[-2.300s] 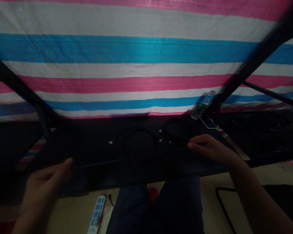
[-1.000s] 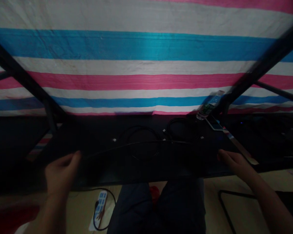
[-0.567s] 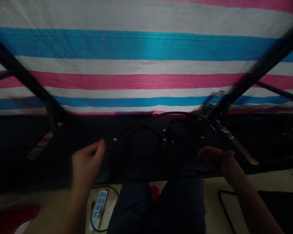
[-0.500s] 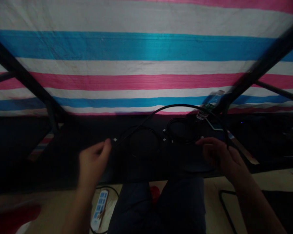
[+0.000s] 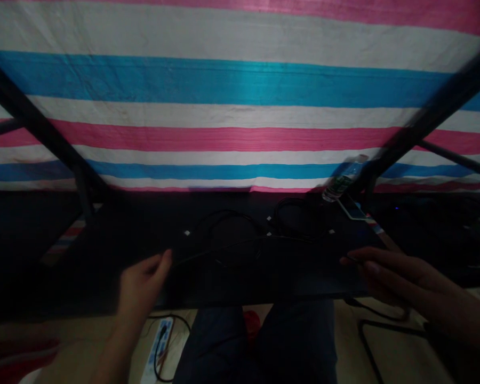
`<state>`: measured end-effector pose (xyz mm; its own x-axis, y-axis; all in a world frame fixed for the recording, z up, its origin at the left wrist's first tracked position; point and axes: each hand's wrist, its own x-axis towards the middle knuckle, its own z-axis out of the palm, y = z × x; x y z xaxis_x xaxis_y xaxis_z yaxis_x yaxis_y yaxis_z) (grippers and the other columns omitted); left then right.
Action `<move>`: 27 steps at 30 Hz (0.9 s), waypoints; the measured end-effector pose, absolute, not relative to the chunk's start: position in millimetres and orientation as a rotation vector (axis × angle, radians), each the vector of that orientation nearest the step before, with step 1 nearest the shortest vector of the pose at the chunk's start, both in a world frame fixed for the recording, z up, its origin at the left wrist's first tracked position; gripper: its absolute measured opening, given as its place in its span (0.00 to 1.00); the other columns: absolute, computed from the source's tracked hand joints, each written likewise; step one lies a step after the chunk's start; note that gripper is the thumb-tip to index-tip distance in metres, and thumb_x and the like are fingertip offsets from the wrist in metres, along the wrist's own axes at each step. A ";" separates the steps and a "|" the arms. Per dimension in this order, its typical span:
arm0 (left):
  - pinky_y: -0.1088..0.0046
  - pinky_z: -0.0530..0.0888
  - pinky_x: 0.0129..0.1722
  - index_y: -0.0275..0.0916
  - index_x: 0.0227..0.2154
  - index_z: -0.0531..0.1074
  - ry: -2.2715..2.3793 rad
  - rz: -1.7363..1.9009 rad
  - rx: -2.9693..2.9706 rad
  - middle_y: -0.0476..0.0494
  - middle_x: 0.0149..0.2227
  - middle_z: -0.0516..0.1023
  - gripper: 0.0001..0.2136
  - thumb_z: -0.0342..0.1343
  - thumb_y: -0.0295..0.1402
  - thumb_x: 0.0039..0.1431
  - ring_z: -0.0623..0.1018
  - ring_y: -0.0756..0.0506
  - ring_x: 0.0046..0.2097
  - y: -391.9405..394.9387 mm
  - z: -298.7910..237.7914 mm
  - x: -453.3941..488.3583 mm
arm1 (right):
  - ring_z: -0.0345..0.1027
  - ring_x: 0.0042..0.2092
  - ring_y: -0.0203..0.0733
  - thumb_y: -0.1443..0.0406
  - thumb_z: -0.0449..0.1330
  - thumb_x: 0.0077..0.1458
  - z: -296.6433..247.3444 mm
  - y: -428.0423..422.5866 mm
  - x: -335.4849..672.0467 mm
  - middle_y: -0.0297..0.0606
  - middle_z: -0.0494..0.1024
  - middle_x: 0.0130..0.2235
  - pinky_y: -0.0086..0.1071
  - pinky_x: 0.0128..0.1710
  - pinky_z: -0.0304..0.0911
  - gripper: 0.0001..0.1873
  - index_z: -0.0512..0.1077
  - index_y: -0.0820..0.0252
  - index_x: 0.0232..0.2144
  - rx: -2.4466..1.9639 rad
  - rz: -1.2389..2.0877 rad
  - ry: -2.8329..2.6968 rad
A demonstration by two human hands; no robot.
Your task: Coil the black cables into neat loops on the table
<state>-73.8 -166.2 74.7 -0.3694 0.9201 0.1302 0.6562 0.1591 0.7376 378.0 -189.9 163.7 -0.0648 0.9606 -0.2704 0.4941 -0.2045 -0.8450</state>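
Note:
A thin black cable [image 5: 224, 247] runs low over the dark table from my left hand toward my right. My left hand [image 5: 144, 277], at the near left part of the table, pinches one stretch of it between thumb and fingertips. On the right, my right hand [image 5: 396, 272] is closed with its fingers fairly straight, and a dark stretch of cable shows at its fingertips. A cable end with a dark plug [image 5: 352, 302] hangs below the table edge under this hand. Between the hands lie a loose cable loop [image 5: 228, 211] and a coiled black cable [image 5: 294, 200].
Small white markers [image 5: 269, 234] dot the dark table [image 5: 144, 213]. A clear bottle [image 5: 344, 181] leans at the back right beside a phone-like slab [image 5: 352, 208]. Dark frame bars [image 5: 416, 130] rise before a striped sheet [image 5: 240, 114]. A power strip [image 5: 158, 346] lies on the floor.
The cable's high arch has dropped to a low, nearly straight run. My right hand moved down and right, its fingers straightening. My left hand shifted slightly down and left.

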 end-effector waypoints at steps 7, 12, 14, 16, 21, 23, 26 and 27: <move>0.75 0.54 0.21 0.40 0.13 0.55 1.910 1.045 1.637 0.54 0.17 0.52 0.23 0.51 0.43 0.59 0.56 0.52 0.21 -158.6 85.6 -35.5 | 0.76 0.36 0.46 0.46 0.60 0.58 155.4 -178.9 330.3 0.44 0.82 0.41 0.32 0.29 0.71 0.24 0.79 0.53 0.48 -1.628 1.044 -1.928; 0.74 0.53 0.22 0.39 0.13 0.56 1.756 0.997 1.806 0.55 0.16 0.51 0.24 0.50 0.43 0.62 0.56 0.53 0.20 -151.9 92.5 5.7 | 0.77 0.36 0.41 0.60 0.55 0.66 140.2 -147.9 267.5 0.39 0.84 0.41 0.31 0.35 0.70 0.18 0.76 0.53 0.55 -1.359 1.018 -2.186; 0.74 0.53 0.23 0.38 0.14 0.58 1.697 0.976 1.826 0.55 0.16 0.53 0.23 0.50 0.43 0.63 0.58 0.53 0.20 -149.7 93.5 19.4 | 0.77 0.40 0.41 0.64 0.56 0.65 129.3 -135.5 245.7 0.40 0.84 0.43 0.32 0.40 0.69 0.14 0.79 0.55 0.49 -1.206 0.942 -2.240; 0.74 0.55 0.24 0.38 0.16 0.60 1.646 0.965 1.822 0.54 0.17 0.56 0.23 0.49 0.43 0.64 0.60 0.53 0.21 -146.9 93.8 26.7 | 0.77 0.38 0.40 0.64 0.59 0.64 120.2 -124.2 234.7 0.39 0.84 0.39 0.30 0.39 0.67 0.10 0.81 0.56 0.41 -1.084 0.839 -2.289; 0.74 0.60 0.27 0.38 0.20 0.67 1.499 0.867 1.713 0.52 0.20 0.64 0.22 0.48 0.46 0.65 0.65 0.50 0.25 -137.0 87.9 10.5 | 0.74 0.31 0.39 0.62 0.59 0.64 109.6 -94.5 265.1 0.38 0.81 0.30 0.30 0.31 0.61 0.12 0.80 0.59 0.33 -1.138 0.473 -2.247; 0.74 0.61 0.27 0.38 0.20 0.68 1.483 0.837 1.649 0.51 0.20 0.65 0.22 0.48 0.48 0.64 0.65 0.49 0.25 -133.4 84.1 -2.9 | 0.73 0.30 0.40 0.60 0.59 0.63 106.2 -81.8 291.7 0.38 0.80 0.29 0.31 0.30 0.61 0.13 0.80 0.59 0.32 -1.202 0.386 -2.194; 0.74 0.60 0.26 0.38 0.20 0.68 1.521 0.790 1.585 0.52 0.19 0.63 0.23 0.49 0.50 0.62 0.64 0.49 0.24 -129.8 80.7 -21.9 | 0.73 0.30 0.43 0.57 0.59 0.61 99.2 -66.6 337.5 0.40 0.81 0.30 0.33 0.30 0.64 0.15 0.80 0.58 0.30 -1.348 0.285 -2.068; 0.74 0.60 0.26 0.38 0.19 0.68 1.544 0.775 1.570 0.52 0.19 0.62 0.23 0.49 0.51 0.61 0.63 0.50 0.24 -129.0 80.4 -27.8 | 0.74 0.31 0.44 0.56 0.59 0.60 96.8 -63.5 354.4 0.41 0.82 0.31 0.34 0.31 0.65 0.15 0.80 0.58 0.30 -1.410 0.245 -1.998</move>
<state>-27.8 -129.0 80.4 0.0739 0.9923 -0.0996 0.5125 0.0479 0.8573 354.4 -63.5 96.8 -0.1909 0.8909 0.4122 0.7647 0.3983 -0.5065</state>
